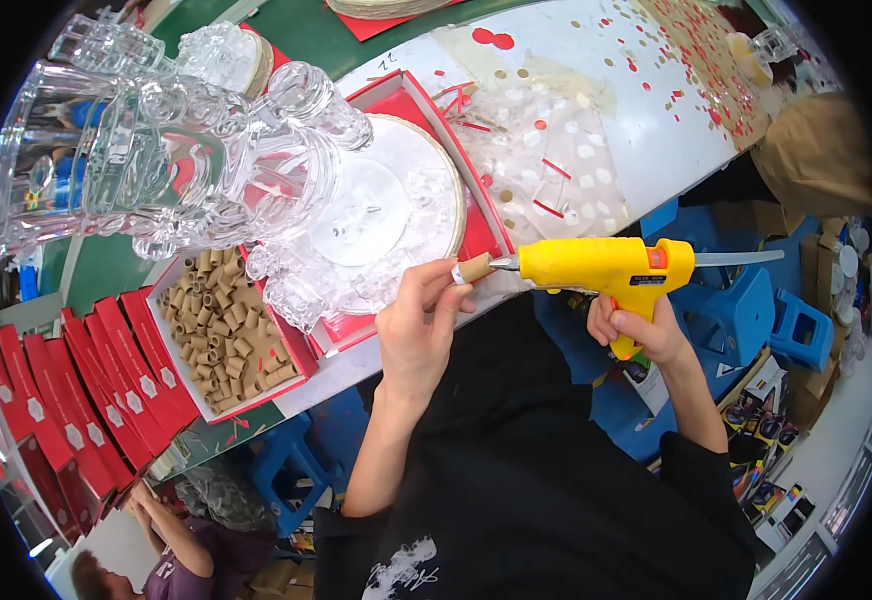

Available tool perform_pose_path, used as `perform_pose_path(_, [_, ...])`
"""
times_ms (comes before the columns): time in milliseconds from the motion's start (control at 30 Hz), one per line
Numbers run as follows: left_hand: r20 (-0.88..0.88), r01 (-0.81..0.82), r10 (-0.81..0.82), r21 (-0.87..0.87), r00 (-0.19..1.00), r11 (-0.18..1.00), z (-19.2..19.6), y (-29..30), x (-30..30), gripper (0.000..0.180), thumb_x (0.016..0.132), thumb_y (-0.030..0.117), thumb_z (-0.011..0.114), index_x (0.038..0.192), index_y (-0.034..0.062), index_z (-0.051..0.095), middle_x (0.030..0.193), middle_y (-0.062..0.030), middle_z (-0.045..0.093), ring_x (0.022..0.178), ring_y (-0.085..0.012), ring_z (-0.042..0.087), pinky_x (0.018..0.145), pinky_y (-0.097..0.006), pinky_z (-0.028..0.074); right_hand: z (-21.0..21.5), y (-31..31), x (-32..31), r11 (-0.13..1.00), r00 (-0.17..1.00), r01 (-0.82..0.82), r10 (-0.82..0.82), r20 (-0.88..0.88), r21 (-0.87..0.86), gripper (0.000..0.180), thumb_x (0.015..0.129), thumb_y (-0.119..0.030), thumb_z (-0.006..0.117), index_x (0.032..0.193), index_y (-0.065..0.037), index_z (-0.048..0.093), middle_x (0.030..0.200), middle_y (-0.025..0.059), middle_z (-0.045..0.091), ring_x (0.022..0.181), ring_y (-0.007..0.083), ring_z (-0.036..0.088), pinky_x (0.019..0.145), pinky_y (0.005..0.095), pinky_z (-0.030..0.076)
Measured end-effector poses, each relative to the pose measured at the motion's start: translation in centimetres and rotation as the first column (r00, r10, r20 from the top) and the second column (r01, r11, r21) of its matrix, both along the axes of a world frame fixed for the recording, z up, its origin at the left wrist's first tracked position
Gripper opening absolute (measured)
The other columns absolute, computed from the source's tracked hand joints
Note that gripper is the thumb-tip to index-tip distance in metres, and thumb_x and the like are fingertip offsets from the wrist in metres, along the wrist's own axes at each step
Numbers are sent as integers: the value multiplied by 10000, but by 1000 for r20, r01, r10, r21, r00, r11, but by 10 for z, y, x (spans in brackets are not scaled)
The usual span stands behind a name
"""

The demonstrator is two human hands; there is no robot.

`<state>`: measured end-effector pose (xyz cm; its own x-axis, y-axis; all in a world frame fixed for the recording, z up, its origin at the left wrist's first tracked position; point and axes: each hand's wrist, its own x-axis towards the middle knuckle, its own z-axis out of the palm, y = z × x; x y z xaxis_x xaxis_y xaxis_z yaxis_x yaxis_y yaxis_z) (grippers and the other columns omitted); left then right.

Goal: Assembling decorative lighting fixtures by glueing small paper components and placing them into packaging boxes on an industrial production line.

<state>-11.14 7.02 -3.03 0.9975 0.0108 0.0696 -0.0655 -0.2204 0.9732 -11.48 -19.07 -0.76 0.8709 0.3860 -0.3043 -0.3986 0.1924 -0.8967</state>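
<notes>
Between the fingertips of my left hand [419, 318] is a small brown cardboard tube [474, 268], held lying sideways. A yellow hot glue gun [586, 264] points left, its metal nozzle [505, 262] at the tube's right end; whether they touch I cannot tell. My right hand [646, 325] is wrapped round the gun's handle, and a translucent glue stick [741, 258] sticks out of its back. Left of my hands, a clear ornate glass-like piece [206, 160] stands at a red box [491, 215] with a round white disc [361, 212] on it.
An open box [301, 375] holds many short cardboard tubes [221, 330]. Several red boxes [81, 390] stand in a row at left. Red and gold confetti [696, 70] covers the white table's [556, 60] far right. Blue stools [726, 315] stand on the floor. Another person [171, 560] works at lower left.
</notes>
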Motion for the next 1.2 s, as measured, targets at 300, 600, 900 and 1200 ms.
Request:
perform_pose_path(300, [-14, -17, 17, 4, 1000, 1000, 3, 0, 0, 190, 878, -50, 598, 1055, -42, 529, 880, -161, 692, 692, -162, 681, 610, -249, 540, 4, -3, -5, 986, 998, -28, 37, 57, -162, 258, 804, -213, 660, 951, -47, 528, 653, 40, 539, 563, 125, 550, 565, 245, 476])
perform_pose_path(600, [-9, -17, 18, 119, 1000, 993, 7, -5, 1, 213, 861, -24, 628, 1042, -25, 517, 824, -162, 683, 674, -217, 688, 572, -287, 522, -9, -24, 17, 966, 965, 196, -159, 210, -169, 196, 857, -142, 602, 964, -29, 483, 713, 53, 511, 655, 151, 522, 632, 282, 446])
perform_pose_path(900, [-83, 115, -82, 598, 993, 793, 32, -20, 21, 145, 887, 68, 596, 971, -28, 527, 765, -222, 651, 633, -375, 632, 579, -420, 498, -45, -21, 103, 892, 870, 421, -345, 353, -164, 159, 892, -171, 593, 947, -34, 537, 738, 45, 567, 658, 113, 543, 592, 236, 428])
perform_pose_path(1200, [-117, 246, -245, 759, 962, 603, 36, -30, 31, 115, 766, -80, 553, 875, -48, 530, 759, -240, 632, 721, -400, 641, 637, -455, 516, -49, -9, 102, 831, 819, 501, -366, 443, -240, 157, 895, -188, 594, 944, -39, 581, 769, 44, 633, 597, 69, 552, 551, 192, 443])
